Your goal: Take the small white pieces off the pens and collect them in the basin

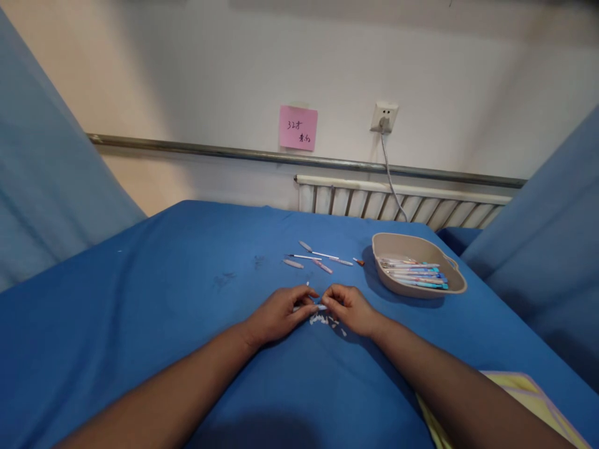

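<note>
My left hand (pixel 283 312) and my right hand (pixel 353 308) meet just above the blue cloth. Between their fingertips is a slim, light-coloured pen barrel (pixel 322 307), mostly covered by the fingers. My left hand pinches one end, and the right fingertips close on the other. Small white pieces (pixel 320 319) lie scattered on the cloth right under the hands. A little beyond lie loose pen parts: a grey pen grip (pixel 294 264), a pinkish barrel piece (pixel 322 267) and thin white refills (pixel 306 257). A small orange-brown piece (pixel 359 262) rests to their right.
A beige plastic basket (pixel 381 246) holding several pens (pixel 414 273) stands at the right. Yellow cloth (pixel 519 386) lies under my right forearm. Behind are a radiator (pixel 360 198), a metal rail (pixel 210 149), a plugged-in socket (pixel 384 117) and a pink note (pixel 298 128). Blue curtains (pixel 47 156) hang at both sides.
</note>
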A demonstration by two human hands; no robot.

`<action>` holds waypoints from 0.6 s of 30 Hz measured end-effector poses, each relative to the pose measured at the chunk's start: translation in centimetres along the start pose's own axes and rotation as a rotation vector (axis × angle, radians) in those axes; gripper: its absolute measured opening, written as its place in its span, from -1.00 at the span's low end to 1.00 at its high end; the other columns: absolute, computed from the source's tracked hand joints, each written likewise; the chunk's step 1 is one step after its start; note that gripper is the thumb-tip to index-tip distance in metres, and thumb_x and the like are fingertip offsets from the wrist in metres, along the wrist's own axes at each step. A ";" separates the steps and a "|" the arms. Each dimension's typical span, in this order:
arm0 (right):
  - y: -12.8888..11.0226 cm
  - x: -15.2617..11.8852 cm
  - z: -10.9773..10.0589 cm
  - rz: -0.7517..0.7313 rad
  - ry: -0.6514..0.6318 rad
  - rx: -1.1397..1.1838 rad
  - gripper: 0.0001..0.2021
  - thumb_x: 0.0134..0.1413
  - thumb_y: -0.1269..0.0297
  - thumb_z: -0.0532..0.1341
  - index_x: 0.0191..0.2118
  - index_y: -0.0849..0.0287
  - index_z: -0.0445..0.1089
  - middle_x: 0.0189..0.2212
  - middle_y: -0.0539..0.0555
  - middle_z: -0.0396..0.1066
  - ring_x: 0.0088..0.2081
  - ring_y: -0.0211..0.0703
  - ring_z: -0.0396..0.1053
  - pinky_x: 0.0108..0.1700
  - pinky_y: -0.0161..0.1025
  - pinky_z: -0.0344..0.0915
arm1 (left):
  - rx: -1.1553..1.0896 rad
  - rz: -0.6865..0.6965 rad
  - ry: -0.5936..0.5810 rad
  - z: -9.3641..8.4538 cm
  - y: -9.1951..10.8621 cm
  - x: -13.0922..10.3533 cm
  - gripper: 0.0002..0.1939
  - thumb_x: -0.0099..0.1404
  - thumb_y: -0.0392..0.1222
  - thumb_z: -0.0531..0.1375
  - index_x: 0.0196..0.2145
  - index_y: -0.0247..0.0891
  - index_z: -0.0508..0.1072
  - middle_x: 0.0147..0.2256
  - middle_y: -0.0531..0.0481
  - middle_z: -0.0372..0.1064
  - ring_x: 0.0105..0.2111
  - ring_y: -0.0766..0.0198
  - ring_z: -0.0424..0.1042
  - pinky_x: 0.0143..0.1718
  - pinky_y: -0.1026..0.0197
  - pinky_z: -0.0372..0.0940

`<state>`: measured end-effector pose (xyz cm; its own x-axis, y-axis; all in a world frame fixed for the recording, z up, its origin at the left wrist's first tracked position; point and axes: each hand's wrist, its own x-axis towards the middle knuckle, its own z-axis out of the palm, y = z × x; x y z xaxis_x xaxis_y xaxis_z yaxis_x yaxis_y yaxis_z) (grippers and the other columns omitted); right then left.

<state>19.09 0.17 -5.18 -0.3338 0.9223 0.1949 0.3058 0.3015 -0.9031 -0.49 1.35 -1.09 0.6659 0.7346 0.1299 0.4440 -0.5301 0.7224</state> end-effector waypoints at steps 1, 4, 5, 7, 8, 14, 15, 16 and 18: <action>0.0 0.0 0.1 0.006 0.001 -0.002 -0.81 0.10 0.23 0.10 -0.45 0.19 0.28 -0.61 -0.09 0.24 -0.57 -0.37 0.18 -0.50 -0.39 0.14 | 0.006 0.006 -0.009 0.0 0.0 0.0 -0.74 0.27 -0.05 0.06 -0.17 -0.23 0.37 -0.37 0.03 0.45 -0.37 0.30 0.41 -0.32 0.30 0.23; -0.2 -0.1 0.4 0.027 -0.011 0.028 -0.82 0.10 0.19 0.10 -0.42 0.19 0.27 -0.59 -0.09 0.27 -0.57 -0.37 0.21 -0.51 -0.41 0.16 | 0.027 0.016 -0.020 0.1 -0.1 -0.1 -0.73 0.26 -0.05 0.08 -0.16 -0.23 0.37 -0.38 0.03 0.45 -0.39 0.31 0.40 -0.33 0.31 0.22; -0.2 -0.1 0.5 0.034 -0.017 0.042 -0.82 0.10 0.18 0.10 -0.41 0.18 0.26 -0.59 -0.09 0.28 -0.57 -0.37 0.22 -0.50 -0.41 0.17 | 0.033 0.017 -0.025 0.1 -0.2 -0.1 -0.73 0.25 -0.06 0.09 -0.15 -0.22 0.37 -0.37 0.03 0.45 -0.38 0.31 0.40 -0.33 0.31 0.22; -0.3 -0.1 0.7 0.045 -0.028 0.060 -0.81 0.11 0.16 0.10 -0.41 0.18 0.25 -0.60 -0.09 0.29 -0.58 -0.37 0.22 -0.51 -0.41 0.17 | 0.050 0.017 -0.037 0.1 -0.2 -0.1 -0.75 0.23 -0.09 0.11 -0.16 -0.22 0.37 -0.37 0.03 0.44 -0.38 0.30 0.40 -0.34 0.32 0.21; -0.3 -0.1 0.8 0.052 -0.030 0.065 -0.80 0.11 0.16 0.10 -0.41 0.18 0.25 -0.60 -0.09 0.29 -0.59 -0.38 0.22 -0.52 -0.41 0.17 | 0.060 0.017 -0.042 0.1 -0.2 -0.1 -0.76 0.23 -0.10 0.11 -0.16 -0.21 0.37 -0.36 0.03 0.44 -0.38 0.30 0.40 -0.34 0.32 0.21; -0.6 -0.2 0.7 0.077 -0.054 0.104 -0.80 0.12 0.13 0.09 -0.36 0.18 0.25 -0.60 -0.09 0.31 -0.61 -0.38 0.22 -0.54 -0.41 0.17 | 0.082 0.035 -0.022 0.1 0.0 -0.1 -0.79 0.22 -0.15 0.12 -0.17 -0.20 0.37 -0.33 0.03 0.43 -0.34 0.29 0.38 -0.30 0.30 0.21; -0.6 -0.2 0.6 0.060 -0.056 0.091 -0.80 0.10 0.14 0.11 -0.36 0.18 0.27 -0.56 -0.07 0.34 -0.58 -0.37 0.25 -0.51 -0.40 0.20 | 0.087 0.035 -0.012 0.1 0.0 -0.1 -0.79 0.23 -0.16 0.12 -0.17 -0.20 0.37 -0.33 0.03 0.42 -0.33 0.28 0.38 -0.30 0.30 0.21; -0.7 -0.2 0.6 0.041 -0.054 0.070 -0.81 0.07 0.15 0.14 -0.35 0.18 0.28 -0.53 -0.05 0.36 -0.53 -0.35 0.28 -0.46 -0.38 0.22 | 0.089 0.033 -0.001 0.1 0.1 -0.1 -0.79 0.23 -0.17 0.11 -0.16 -0.21 0.37 -0.32 0.02 0.42 -0.33 0.28 0.38 -0.30 0.30 0.21; -0.8 -0.3 0.4 0.015 -0.044 0.032 -0.83 0.01 0.18 0.20 -0.35 0.18 0.30 -0.47 -0.03 0.39 -0.45 -0.31 0.32 -0.38 -0.35 0.25 | 0.093 0.029 0.015 0.0 0.3 -0.1 -0.76 0.23 -0.16 0.11 -0.14 -0.21 0.36 -0.32 0.02 0.41 -0.33 0.28 0.38 -0.29 0.29 0.21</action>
<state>18.57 -0.42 -4.64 -0.3684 0.9149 0.1649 0.2829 0.2793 -0.9176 -0.39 1.14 -0.94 0.6703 0.7245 0.1606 0.4787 -0.5876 0.6524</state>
